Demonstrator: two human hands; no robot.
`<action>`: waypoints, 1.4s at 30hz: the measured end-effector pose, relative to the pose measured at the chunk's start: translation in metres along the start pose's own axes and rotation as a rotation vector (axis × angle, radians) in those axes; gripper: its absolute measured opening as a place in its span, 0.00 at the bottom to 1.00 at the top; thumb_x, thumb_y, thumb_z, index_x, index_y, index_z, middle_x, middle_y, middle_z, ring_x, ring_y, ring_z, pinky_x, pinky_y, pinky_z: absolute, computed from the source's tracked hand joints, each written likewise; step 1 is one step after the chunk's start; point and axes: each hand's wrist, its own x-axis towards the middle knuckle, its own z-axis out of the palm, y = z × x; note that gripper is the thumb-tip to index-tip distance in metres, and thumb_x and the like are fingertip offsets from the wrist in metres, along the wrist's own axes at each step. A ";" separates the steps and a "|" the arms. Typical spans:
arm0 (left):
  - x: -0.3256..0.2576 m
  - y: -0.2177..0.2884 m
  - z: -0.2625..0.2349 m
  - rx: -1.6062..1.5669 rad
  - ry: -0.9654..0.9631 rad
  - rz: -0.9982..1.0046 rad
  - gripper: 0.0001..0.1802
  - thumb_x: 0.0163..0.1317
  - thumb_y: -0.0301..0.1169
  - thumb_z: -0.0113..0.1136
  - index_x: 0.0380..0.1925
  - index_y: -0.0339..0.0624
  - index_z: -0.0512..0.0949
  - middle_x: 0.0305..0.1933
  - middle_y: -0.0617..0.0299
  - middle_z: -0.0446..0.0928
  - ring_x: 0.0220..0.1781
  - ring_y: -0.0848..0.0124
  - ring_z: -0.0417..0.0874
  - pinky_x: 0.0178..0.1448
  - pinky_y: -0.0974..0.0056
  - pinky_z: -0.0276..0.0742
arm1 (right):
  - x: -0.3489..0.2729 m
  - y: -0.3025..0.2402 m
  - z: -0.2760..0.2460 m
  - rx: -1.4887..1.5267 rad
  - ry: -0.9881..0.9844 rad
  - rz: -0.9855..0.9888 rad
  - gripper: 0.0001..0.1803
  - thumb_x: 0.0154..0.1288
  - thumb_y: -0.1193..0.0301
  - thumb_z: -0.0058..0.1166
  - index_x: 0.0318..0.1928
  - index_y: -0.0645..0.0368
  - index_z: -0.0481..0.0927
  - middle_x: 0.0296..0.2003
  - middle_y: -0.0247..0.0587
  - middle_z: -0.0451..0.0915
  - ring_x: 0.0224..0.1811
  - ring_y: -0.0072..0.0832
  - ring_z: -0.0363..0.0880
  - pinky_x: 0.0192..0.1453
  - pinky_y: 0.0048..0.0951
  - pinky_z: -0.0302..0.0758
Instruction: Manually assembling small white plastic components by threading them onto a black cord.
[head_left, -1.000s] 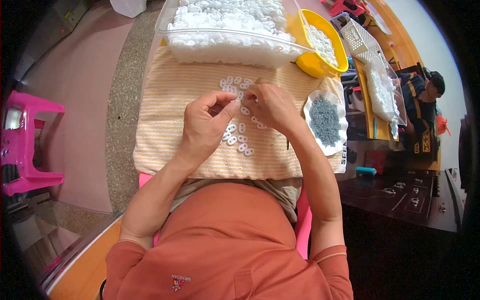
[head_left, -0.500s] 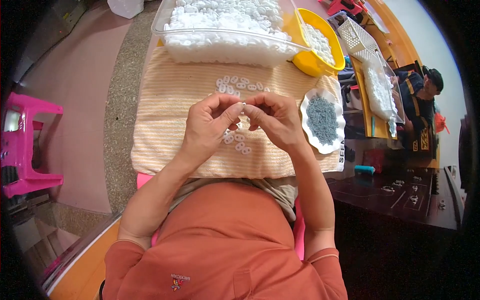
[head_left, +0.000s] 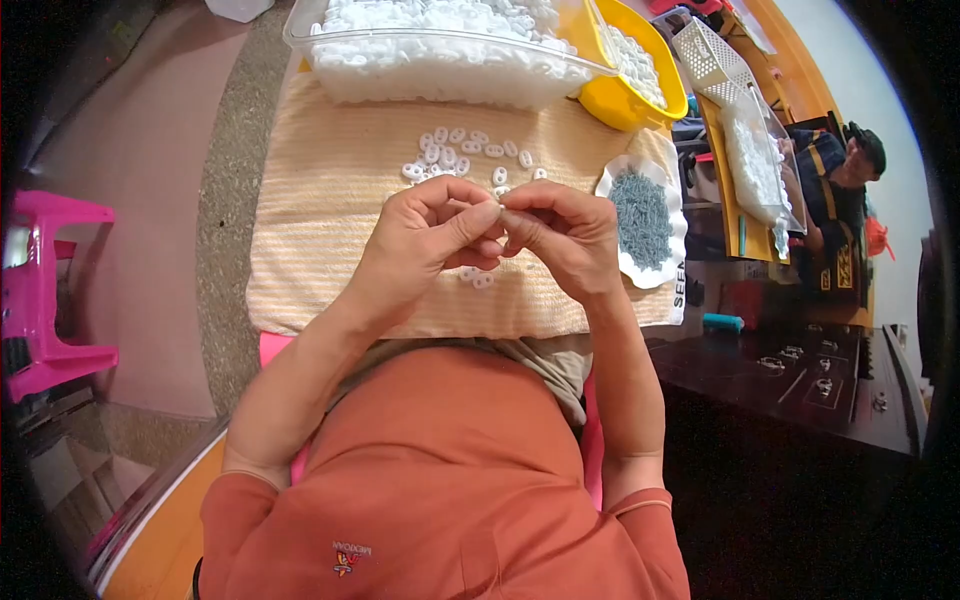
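My left hand [head_left: 425, 238] and my right hand [head_left: 568, 242] meet over the cloth, thumbs and forefingers pinched together tip to tip. Something small and pale seems to sit between the fingertips, mostly covered by them. Just beyond my hands lie several loose white oval plastic pieces with two holes [head_left: 448, 158]. A few more, partly hidden, show below my fingers. To the right of my right hand stands a white scalloped dish [head_left: 660, 276] full of small thin grey pieces [head_left: 643, 220], too fine to name.
A striped yellowish cloth [head_left: 310, 230] covers the work surface. At its far side stand a clear tub [head_left: 430, 95] heaped with white pieces and a yellow basin [head_left: 610, 105] holding more. A pink stool [head_left: 60, 290] is at left. Another person [head_left: 840, 185] sits at far right beside another clear tub.
The view has shifted slightly, so the cloth and tubs appear higher. My hands stay pinched together; their fingertips now cover more of the small pale thing.
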 end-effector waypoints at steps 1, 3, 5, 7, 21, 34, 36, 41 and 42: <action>-0.001 0.001 0.001 -0.012 0.002 -0.027 0.10 0.65 0.32 0.61 0.40 0.37 0.77 0.33 0.62 0.81 0.32 0.76 0.82 0.41 0.71 0.82 | -0.001 -0.001 0.000 0.000 0.001 0.003 0.07 0.63 0.80 0.58 0.42 0.66 0.82 0.33 0.38 0.82 0.31 0.18 0.80 0.32 0.18 0.78; -0.001 0.004 0.002 -0.040 -0.005 -0.045 0.09 0.65 0.31 0.61 0.40 0.37 0.78 0.33 0.62 0.81 0.33 0.76 0.82 0.42 0.70 0.82 | -0.003 -0.002 -0.002 -0.013 -0.014 -0.020 0.07 0.63 0.81 0.57 0.42 0.66 0.82 0.37 0.40 0.81 0.33 0.19 0.80 0.33 0.18 0.77; -0.002 0.003 0.000 -0.068 -0.012 -0.063 0.09 0.65 0.31 0.61 0.40 0.37 0.78 0.33 0.62 0.81 0.34 0.76 0.82 0.43 0.70 0.82 | -0.006 -0.004 -0.003 -0.020 -0.033 -0.015 0.08 0.63 0.81 0.57 0.43 0.66 0.82 0.38 0.40 0.80 0.33 0.20 0.79 0.33 0.18 0.77; -0.001 0.000 -0.002 -0.069 -0.033 -0.073 0.09 0.64 0.30 0.62 0.39 0.37 0.78 0.33 0.62 0.80 0.34 0.76 0.82 0.43 0.69 0.82 | -0.011 -0.007 -0.003 -0.027 -0.052 -0.011 0.08 0.63 0.81 0.57 0.43 0.66 0.81 0.39 0.40 0.80 0.33 0.20 0.79 0.34 0.19 0.77; -0.001 -0.008 0.001 -0.069 -0.004 -0.085 0.09 0.61 0.27 0.64 0.40 0.42 0.77 0.32 0.65 0.80 0.33 0.77 0.82 0.41 0.69 0.82 | -0.052 -0.007 -0.024 -1.019 -0.142 -0.101 0.09 0.53 0.80 0.61 0.36 0.60 0.80 0.36 0.40 0.81 0.34 0.35 0.82 0.37 0.31 0.77; 0.001 -0.017 0.000 -0.018 -0.010 -0.092 0.08 0.62 0.28 0.63 0.39 0.40 0.77 0.30 0.65 0.80 0.31 0.76 0.82 0.38 0.70 0.81 | -0.045 -0.008 -0.021 -1.384 -0.340 -0.082 0.06 0.56 0.76 0.54 0.35 0.59 0.81 0.33 0.39 0.80 0.37 0.37 0.79 0.40 0.36 0.77; 0.001 -0.018 -0.001 -0.011 -0.011 -0.093 0.08 0.62 0.28 0.63 0.39 0.40 0.77 0.31 0.64 0.80 0.31 0.76 0.81 0.39 0.70 0.81 | -0.044 -0.007 -0.021 -1.382 -0.358 -0.070 0.06 0.55 0.76 0.54 0.34 0.59 0.81 0.32 0.39 0.80 0.38 0.37 0.79 0.41 0.36 0.77; 0.001 -0.019 0.000 -0.008 -0.013 -0.108 0.08 0.62 0.28 0.63 0.39 0.40 0.76 0.31 0.64 0.79 0.32 0.76 0.81 0.40 0.69 0.81 | -0.051 0.000 -0.022 -1.387 -0.306 -0.082 0.05 0.54 0.74 0.56 0.33 0.59 0.80 0.32 0.42 0.80 0.36 0.38 0.80 0.39 0.36 0.77; 0.002 -0.019 0.001 -0.011 -0.013 -0.108 0.08 0.62 0.28 0.63 0.39 0.40 0.76 0.31 0.64 0.79 0.32 0.76 0.81 0.40 0.69 0.81 | -0.052 -0.001 -0.022 -1.386 -0.305 -0.082 0.05 0.54 0.74 0.56 0.33 0.59 0.80 0.32 0.42 0.80 0.36 0.38 0.80 0.39 0.36 0.77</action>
